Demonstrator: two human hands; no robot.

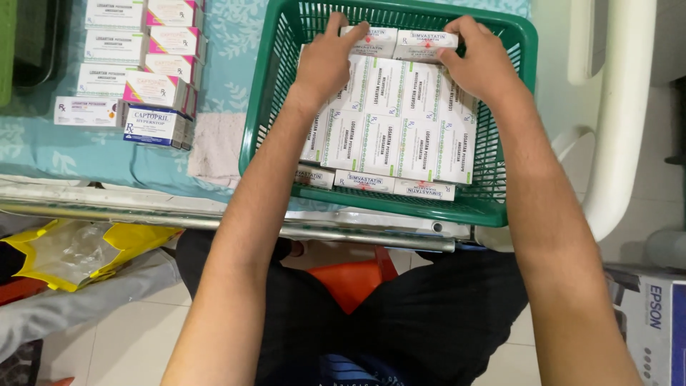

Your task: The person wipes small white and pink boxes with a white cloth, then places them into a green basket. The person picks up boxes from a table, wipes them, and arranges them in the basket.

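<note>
A green plastic basket (500, 207) sits on a table edge, packed with white medicine boxes (400, 139) laid flat in rows. My left hand (325, 61) reaches into the far left of the basket, fingers resting on a small white box with a red mark (371, 41). My right hand (482, 61) is at the far right, fingers curled over a second small white box (421, 41) beside the first. Both forearms stretch across the basket from below.
Stacks of white and pink-striped medicine boxes (143, 64) stand on the teal patterned cloth (78, 154) at left. A metal rail (214, 223) runs along the table edge. A yellow bag (78, 250) lies lower left, a white chair (614, 121) at right, a printer carton (654, 322) lower right.
</note>
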